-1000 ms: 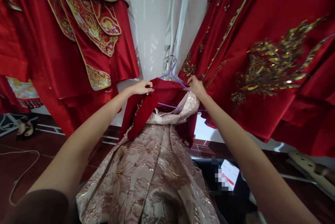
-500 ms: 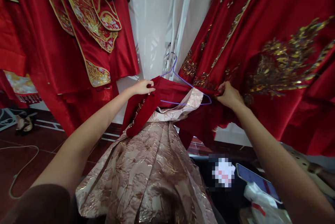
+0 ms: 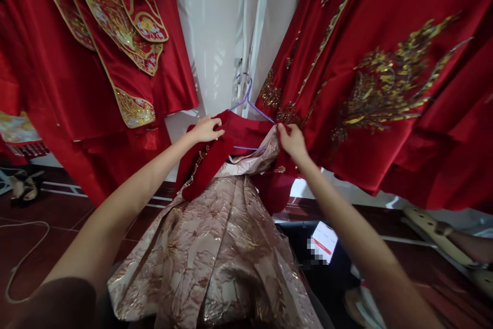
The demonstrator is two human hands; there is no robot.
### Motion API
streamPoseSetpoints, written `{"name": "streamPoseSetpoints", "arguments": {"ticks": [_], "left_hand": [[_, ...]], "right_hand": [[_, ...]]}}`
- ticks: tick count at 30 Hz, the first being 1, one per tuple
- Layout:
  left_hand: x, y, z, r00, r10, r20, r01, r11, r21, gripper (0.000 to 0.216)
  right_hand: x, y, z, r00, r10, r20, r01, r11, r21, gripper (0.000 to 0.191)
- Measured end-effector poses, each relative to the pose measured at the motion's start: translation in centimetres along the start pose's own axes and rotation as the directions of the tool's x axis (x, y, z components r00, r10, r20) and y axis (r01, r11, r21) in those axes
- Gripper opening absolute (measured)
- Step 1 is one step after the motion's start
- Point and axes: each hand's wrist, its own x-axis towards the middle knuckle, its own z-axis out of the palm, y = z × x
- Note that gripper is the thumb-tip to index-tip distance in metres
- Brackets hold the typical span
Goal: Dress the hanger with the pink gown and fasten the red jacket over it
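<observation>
A dark red jacket (image 3: pixel 246 129) with beaded trim hangs on a purple wire hanger (image 3: pixel 248 99). My left hand (image 3: pixel 208 129) pinches its left shoulder. At the other shoulder, my right hand (image 3: pixel 291 140) grips the red cloth close to the hanger's end. A pinkish-gold brocade skirt (image 3: pixel 227 236) drapes downward in front of the jacket, its waistband (image 3: pixel 250 165) slung over the hanger's right side. Part of the hanger's lower bar shows between the hands; its right end is covered by cloth.
Red embroidered garments hang at left (image 3: pixel 142 62) and right (image 3: pixel 393 88), before a white curtain (image 3: pixel 211 26). A white card or screen (image 3: pixel 324 240) lies on a black surface at lower right. High-heeled shoes (image 3: pixel 25 189) and a pale cable (image 3: pixel 29 262) are on the floor.
My right hand has moved left, bringing the red cloth over the hanger's right end and against the brocade waistband. My left hand keeps hold of its shoulder. The view has shifted slightly right.
</observation>
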Motion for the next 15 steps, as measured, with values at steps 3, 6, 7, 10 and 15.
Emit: {"name": "streamPoseSetpoints", "arguments": {"ticks": [3,6,7,10,15], "left_hand": [[-0.6,0.8,0.5,0.999,-0.043,-0.019,0.044,0.996,0.078,0.034],[-0.8,0.4,0.2,0.999,-0.012,-0.032,0.016,0.995,0.103,0.035],[-0.8,0.1,0.0,1.000,0.011,-0.022,-0.008,0.996,0.094,0.033],[-1.1,-0.3,-0.7,0.997,0.065,0.041,-0.066,0.997,0.029,0.026],[-3.7,1.3,-0.4,0.983,-0.007,-0.183,0.007,1.000,-0.003,0.020]], "right_hand": [[-3.4,-4.0,4.2,0.996,-0.068,0.057,0.060,0.989,0.137,0.032],[-5.9,-6.7,6.3,0.973,-0.198,0.121,0.162,0.953,0.255,0.028],[-6.3,-6.9,6.3,0.969,-0.216,0.123,0.174,0.944,0.281,0.027],[-6.9,-5.8,5.1,0.969,-0.211,0.132,0.163,0.937,0.308,0.026],[-7.8,-2.6,3.2,0.972,-0.221,0.073,0.189,0.931,0.311,0.025]]}}
